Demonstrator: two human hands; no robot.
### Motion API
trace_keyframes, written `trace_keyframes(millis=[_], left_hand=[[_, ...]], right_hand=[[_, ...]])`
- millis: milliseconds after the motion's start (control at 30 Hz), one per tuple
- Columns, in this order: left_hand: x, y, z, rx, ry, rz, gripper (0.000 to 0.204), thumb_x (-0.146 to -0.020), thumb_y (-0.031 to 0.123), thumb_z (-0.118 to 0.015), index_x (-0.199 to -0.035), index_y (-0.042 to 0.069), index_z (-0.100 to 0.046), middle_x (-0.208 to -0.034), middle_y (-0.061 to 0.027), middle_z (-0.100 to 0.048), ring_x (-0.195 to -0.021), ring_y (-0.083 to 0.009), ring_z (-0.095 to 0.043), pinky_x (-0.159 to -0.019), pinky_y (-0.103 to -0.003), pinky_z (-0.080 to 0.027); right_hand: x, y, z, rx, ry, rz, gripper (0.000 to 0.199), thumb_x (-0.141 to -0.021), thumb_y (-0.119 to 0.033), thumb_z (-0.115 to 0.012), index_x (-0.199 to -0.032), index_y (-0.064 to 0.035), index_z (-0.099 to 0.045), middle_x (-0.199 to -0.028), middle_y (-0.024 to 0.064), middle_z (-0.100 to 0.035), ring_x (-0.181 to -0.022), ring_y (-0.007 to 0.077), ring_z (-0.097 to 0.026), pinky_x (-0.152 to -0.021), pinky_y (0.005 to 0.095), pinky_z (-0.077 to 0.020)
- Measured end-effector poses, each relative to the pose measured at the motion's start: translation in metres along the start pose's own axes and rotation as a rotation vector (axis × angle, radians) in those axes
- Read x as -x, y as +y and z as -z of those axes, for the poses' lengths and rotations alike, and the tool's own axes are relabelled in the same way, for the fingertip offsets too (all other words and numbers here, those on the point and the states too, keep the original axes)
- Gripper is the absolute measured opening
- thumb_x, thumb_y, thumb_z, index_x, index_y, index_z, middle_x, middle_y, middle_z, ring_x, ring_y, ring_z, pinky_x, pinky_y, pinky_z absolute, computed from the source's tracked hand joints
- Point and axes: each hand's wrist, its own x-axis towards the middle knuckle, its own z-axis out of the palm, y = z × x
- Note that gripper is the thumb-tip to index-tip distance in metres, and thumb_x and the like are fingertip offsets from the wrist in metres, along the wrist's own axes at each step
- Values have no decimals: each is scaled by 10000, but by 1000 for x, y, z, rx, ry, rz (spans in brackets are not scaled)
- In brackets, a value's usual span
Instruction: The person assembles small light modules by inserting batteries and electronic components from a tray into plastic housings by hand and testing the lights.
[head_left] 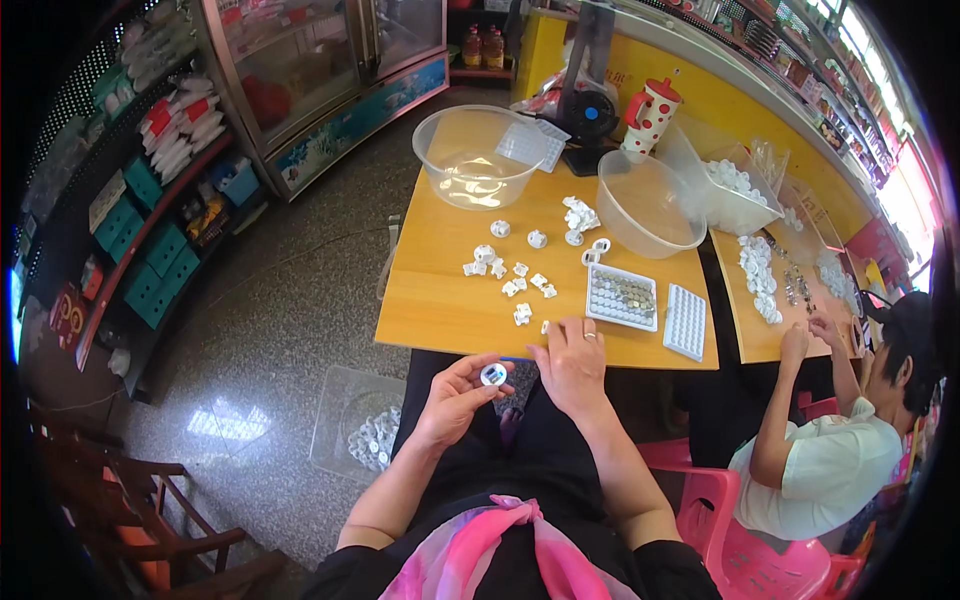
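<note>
From where I stand, the person's left hand (452,402) has thumb and fingers clamped on a round white piece (493,375), held up just off the near edge of the wooden tabletop (430,290), its hollow side with a dark-and-blue middle facing up. The right hand (573,368) lies over that same near edge, fingers pointing inward, right beside a small white part (545,327); the fingertips are partly covered from here, so I can't tell whether they pinch anything.

Just beyond the right hand, toward the near right corner, sits a white tray (594,314) with rows of silvery discs (622,292). A dimpled white tray (685,320) lies next to it, close to the right edge. Small white fittings (517,287) are scattered across the middle, and a white cluster (579,214) lies farther in, toward the far edge.

A clear basin (470,190) stands at the far left corner, and another basin (645,215) by the far right one. A black fan (588,117) and a red-and-white dotted cup (650,120) stand behind them.

On the floor, left of the person's legs, a clear tub (335,425) holds white pieces (376,437). To the right, a co-worker (835,450) sits at another table (745,335), both hands raised near its edge.
</note>
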Motion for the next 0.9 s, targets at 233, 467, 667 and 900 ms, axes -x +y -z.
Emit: trace_keyframes(millis=[233, 467, 667, 900], left_hand=[[-2, -2, -5, 12, -75, 32, 407, -847, -58, -575, -1241, -6, -491, -1178, -182, -587, -966, -228, -630, -852, -313, -510], [2, -2, -8, 4, -77, 0, 363, -828, -82, -585, -1176, -8, -513, -1177, -173, -590, -995, -212, -619, -873, -326, -509], [3, -5, -9, -73, -97, -46, 371, -838, -88, -573, -1203, -24, -546, -1176, -133, -597, -1041, -177, -589, -915, -308, -480], [6, -6, -2, 27, -106, 38, 446, -843, -31, -603, -1277, -29, -500, -1142, -122, -613, -990, -173, -603, -832, -283, -495]], right_hand=[[30, 13, -2, -54, 101, 166, 217, -694, -56, -703, -891, 3, -632, -842, 111, -538, -775, 303, -540, -670, 376, -440], [44, -2, 11, -1359, 44, -309, 63, -830, 67, -609, -890, 50, -623, -844, 40, -618, -733, 72, -562, -623, 200, -442], [42, -27, 25, -1620, -107, -393, 184, -854, 85, -570, -1032, 44, -593, -901, 65, -646, -808, 90, -612, -697, 201, -485], [43, -33, 15, -1225, -25, -129, 222, -837, 81, -577, -1039, 10, -633, -795, 90, -629, -655, 123, -596, -566, 237, -457]])
